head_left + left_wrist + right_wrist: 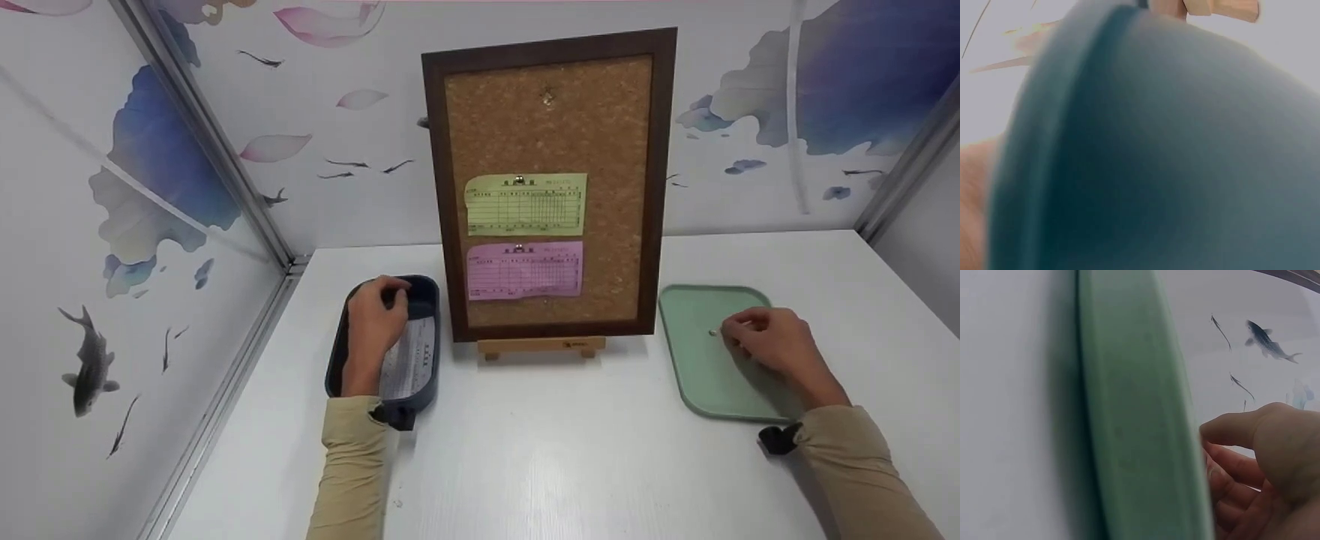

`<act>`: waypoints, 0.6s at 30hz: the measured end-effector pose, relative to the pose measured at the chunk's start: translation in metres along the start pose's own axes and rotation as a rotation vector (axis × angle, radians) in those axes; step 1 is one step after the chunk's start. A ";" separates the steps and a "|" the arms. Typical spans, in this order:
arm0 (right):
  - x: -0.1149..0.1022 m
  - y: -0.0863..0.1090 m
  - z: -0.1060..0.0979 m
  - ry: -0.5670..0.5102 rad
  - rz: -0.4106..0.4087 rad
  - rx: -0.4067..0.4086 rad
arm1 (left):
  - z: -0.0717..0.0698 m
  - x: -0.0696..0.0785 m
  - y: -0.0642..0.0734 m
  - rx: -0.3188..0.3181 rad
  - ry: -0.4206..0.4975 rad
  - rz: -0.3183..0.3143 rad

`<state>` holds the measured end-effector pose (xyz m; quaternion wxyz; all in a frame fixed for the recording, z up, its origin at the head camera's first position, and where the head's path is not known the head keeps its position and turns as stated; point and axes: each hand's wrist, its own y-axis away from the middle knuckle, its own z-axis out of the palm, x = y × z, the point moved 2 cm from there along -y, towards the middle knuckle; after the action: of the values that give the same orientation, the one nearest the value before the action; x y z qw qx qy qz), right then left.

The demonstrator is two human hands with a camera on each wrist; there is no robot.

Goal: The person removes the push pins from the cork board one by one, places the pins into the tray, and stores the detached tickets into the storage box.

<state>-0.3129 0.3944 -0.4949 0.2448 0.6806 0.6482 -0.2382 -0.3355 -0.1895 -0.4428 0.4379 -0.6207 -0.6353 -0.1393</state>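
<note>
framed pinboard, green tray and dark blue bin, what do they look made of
Framed pinboard: looks like matte cork, from its speckled brown grain; frame: dark brown, probably wood. Green tray: likely satin plastic, given its even colour and raised rim. Dark blue bin: seemingly smooth plastic, with rounded corners, though coated metal is possible.

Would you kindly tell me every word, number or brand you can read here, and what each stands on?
No text can be read with certainty.
Yellow-green slip: printed heading, number and table text, all too small and blurred.
Purple slip: likewise, too small and blurred.
White paper in the dark blue box: printed marks, too small.
Wooden stand: a small dark mark, perhaps a brand, too small.
</note>
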 end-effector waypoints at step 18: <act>-0.043 0.009 -0.002 -0.029 -0.204 0.390 | -0.003 0.044 0.001 0.018 0.142 0.090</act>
<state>-0.3062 0.3626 -0.4654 0.0924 0.6425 0.6517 -0.3924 -0.3270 -0.1621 -0.4089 0.4932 -0.6333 -0.5753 -0.1572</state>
